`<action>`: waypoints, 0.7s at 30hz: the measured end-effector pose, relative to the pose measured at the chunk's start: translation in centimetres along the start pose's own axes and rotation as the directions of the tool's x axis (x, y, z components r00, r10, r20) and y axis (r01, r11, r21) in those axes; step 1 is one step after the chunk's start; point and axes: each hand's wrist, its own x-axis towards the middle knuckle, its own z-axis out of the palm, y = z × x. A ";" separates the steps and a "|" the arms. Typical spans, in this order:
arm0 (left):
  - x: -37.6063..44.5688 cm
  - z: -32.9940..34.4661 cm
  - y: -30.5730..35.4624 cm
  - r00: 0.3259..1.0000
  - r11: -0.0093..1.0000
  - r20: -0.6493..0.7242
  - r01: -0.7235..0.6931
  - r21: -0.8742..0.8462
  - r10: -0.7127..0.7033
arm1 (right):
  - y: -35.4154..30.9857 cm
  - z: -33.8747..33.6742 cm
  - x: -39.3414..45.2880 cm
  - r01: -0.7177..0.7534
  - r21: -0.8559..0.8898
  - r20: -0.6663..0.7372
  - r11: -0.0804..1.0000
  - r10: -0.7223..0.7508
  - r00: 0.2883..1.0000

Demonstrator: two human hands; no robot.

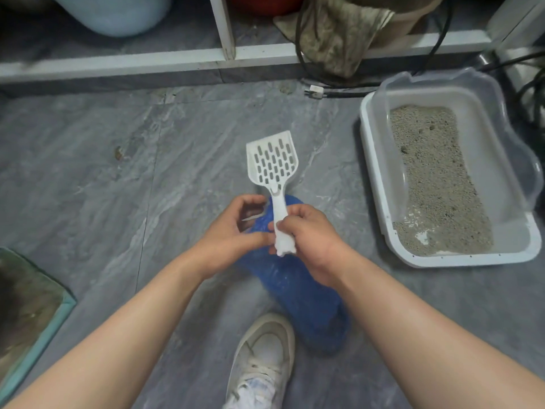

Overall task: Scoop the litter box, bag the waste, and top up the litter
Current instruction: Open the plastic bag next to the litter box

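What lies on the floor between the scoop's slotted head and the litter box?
Nothing: in the head view, only bare grey tiled floor separates the white litter scoop from the litter box.

We see a grey marble-patterned tile floor (pixel 124 172) under even light. Along its far edge runs a white-framed low shelf unit (pixel 177 62); inside it, a pale blue round tub (pixel 118 13) and a crumpled olive cloth (pixel 339 33). A black cable (pixel 348 84) trails nearby.
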 end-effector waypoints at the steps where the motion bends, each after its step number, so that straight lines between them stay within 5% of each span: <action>1: 0.0 -0.2 -0.6 1.000 0.999 -0.023 0.002 0.054 0.000 | -0.1 -0.2 0.1 -0.002 0.038 -0.024 0.999 0.003 1.000; 8: 0.8 0.2 -2.5 0.961 0.922 -0.268 0.043 0.386 0.067 | 0.0 -3.2 0.5 0.048 -0.192 -0.231 0.980 -0.093 0.969; 12: 1.0 -0.1 -2.6 0.924 0.944 -0.381 0.091 0.317 0.039 | 1.1 -4.1 0.1 0.045 -0.666 -0.264 0.745 -0.291 0.920; 18: 0.9 0.3 -1.8 0.913 0.965 -0.407 0.135 0.225 -0.032 | 2.6 -2.7 0.6 0.023 -0.784 -0.204 0.620 -0.292 0.934; 20: 0.3 0.1 -1.8 0.917 0.910 -0.391 0.092 0.405 0.081 | 2.7 -2.7 1.1 0.032 -0.779 -0.225 0.626 -0.327 0.918; 21: -0.2 -0.1 -1.5 0.894 0.799 -0.370 0.023 0.601 0.252 | 2.6 -2.8 1.4 0.037 -0.756 -0.246 0.653 -0.338 0.909</action>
